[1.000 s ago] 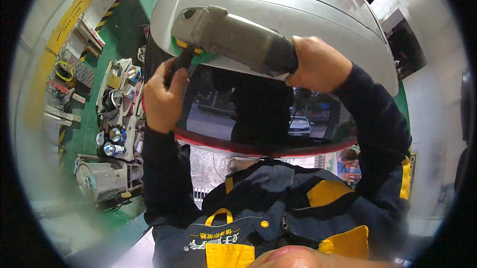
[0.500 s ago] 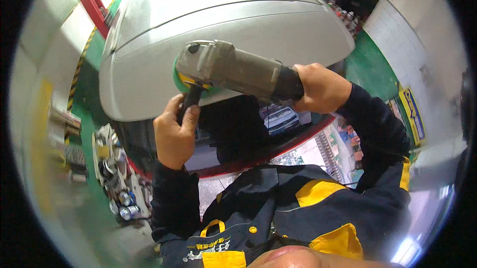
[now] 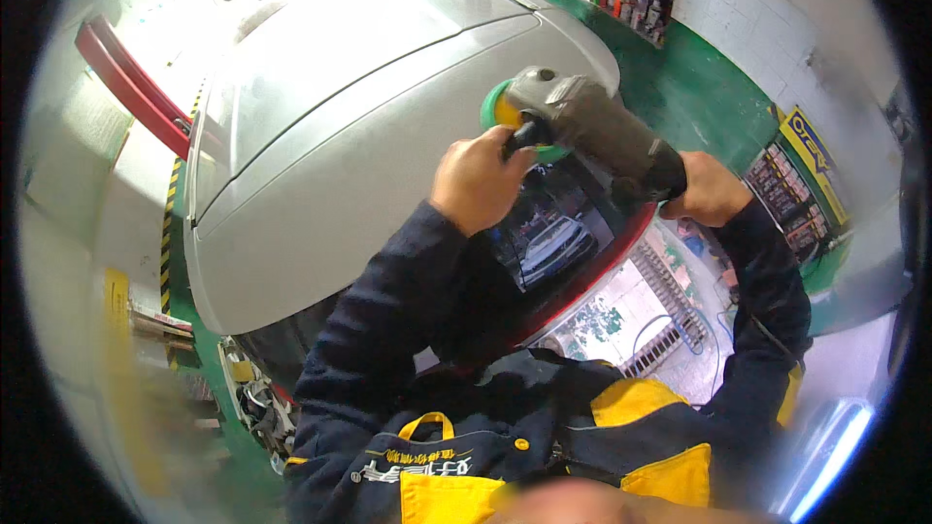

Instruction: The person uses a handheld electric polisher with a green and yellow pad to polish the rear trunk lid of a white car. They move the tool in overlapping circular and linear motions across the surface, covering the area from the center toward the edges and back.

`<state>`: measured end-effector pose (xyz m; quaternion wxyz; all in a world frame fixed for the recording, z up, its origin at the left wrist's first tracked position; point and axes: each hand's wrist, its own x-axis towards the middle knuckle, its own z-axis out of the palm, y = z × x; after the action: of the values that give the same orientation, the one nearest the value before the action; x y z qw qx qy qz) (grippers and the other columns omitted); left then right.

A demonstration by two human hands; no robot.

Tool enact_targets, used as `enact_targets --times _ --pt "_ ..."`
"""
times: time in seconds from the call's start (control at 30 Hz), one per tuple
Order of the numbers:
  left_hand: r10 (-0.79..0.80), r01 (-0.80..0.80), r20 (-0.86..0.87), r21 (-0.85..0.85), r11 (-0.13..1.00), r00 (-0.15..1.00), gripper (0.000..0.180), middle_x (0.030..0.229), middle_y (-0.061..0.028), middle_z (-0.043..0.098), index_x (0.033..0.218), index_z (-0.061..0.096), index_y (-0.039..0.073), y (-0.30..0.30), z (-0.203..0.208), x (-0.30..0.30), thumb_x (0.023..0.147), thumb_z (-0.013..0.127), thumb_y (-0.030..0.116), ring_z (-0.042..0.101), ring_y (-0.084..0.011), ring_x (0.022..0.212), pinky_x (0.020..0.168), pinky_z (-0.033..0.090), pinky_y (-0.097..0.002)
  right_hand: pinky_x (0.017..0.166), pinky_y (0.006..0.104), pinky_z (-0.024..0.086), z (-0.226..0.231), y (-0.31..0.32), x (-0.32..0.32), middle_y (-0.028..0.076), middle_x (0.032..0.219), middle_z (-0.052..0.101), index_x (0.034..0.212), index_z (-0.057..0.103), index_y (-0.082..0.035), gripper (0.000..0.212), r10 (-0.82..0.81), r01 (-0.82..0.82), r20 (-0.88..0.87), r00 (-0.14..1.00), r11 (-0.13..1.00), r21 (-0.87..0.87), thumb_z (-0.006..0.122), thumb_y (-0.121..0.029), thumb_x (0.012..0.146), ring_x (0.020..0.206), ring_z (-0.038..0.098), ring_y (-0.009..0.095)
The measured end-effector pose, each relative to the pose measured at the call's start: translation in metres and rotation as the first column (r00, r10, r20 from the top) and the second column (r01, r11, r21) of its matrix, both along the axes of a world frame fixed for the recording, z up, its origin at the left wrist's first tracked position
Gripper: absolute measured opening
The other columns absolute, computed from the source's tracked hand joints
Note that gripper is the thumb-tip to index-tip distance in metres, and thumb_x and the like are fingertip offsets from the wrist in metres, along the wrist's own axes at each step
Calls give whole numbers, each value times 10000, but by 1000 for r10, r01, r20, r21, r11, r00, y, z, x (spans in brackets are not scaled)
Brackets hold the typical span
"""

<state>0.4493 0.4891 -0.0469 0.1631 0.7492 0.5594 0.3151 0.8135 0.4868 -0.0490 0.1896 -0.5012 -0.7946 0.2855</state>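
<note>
A grey-brown car polisher point(image 3: 602, 126) with a green round pad point(image 3: 497, 106) is held over the right part of a silver car's rear edge point(image 3: 388, 174). My left hand point(image 3: 478, 179) wraps round the black side handle by the polisher's head. Round the black rear grip, farther right, is my right hand point(image 3: 712, 190). The pad lies against or just above the silver panel; I cannot tell which. Below the panel's edge, the dark rear window point(image 3: 558, 233) mirrors a pale car.
A red post point(image 3: 131, 87) stands left of the car. Bottles and cans point(image 3: 631, 7) line a ledge at the far right. A rack with a yellow-and-blue sign point(image 3: 811, 150) stands at right. Assorted parts point(image 3: 260, 403) lie on the green floor at lower left.
The polisher and both hands have moved right along the car's rear edge. My left arm now reaches farther across, and the view has shifted with them.
</note>
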Motion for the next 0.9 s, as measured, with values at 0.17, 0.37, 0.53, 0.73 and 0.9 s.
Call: enact_targets --times 0.17,0.37,0.53,0.73,0.9 --pt "-25 30 -152 27 999 988 420 1002 -252 791 1102 791 24 68 10 55 1034 703 429 768 -451 987 894 598 -549 852 402 566 -3 31 42 118 943 800 1072 770 9 414 -151 125 -110 982 969 -211 897 -121 701 824 689 241" --pt "30 -27 -121 24 999 992 408 941 -265 775 1090 792 21 52 14 45 1033 691 412 759 -473 939 880 588 -565 790 402 562 8 39 33 95 866 757 1035 780 1 380 -30 28 -31 999 998 -50 876 -147 698 803 657 176" --pt "134 -134 -136 12 991 982 394 881 -254 770 1138 763 12 -20 13 -23 1059 681 388 775 -455 868 830 608 -541 874 402 576 16 16 -36 170 1024 811 1152 768 -13 478 94 -93 -1 996 986 -140 853 -119 694 891 745 287" --pt "379 -378 16 121 918 925 363 925 -266 777 1228 758 19 -117 -1 -144 1056 705 334 780 -447 874 786 613 -521 933 403 574 46 -13 -174 190 1102 799 1180 755 -28 469 339 -338 1 941 938 -74 828 -115 725 985 761 323" --pt "526 -547 160 142 825 835 339 904 -252 773 1278 763 -5 -198 -19 -253 1068 704 254 790 -362 807 737 593 -435 892 449 594 46 -19 -306 208 1013 776 1168 730 -9 464 581 -582 43 813 811 59 835 -126 732 947 753 364"
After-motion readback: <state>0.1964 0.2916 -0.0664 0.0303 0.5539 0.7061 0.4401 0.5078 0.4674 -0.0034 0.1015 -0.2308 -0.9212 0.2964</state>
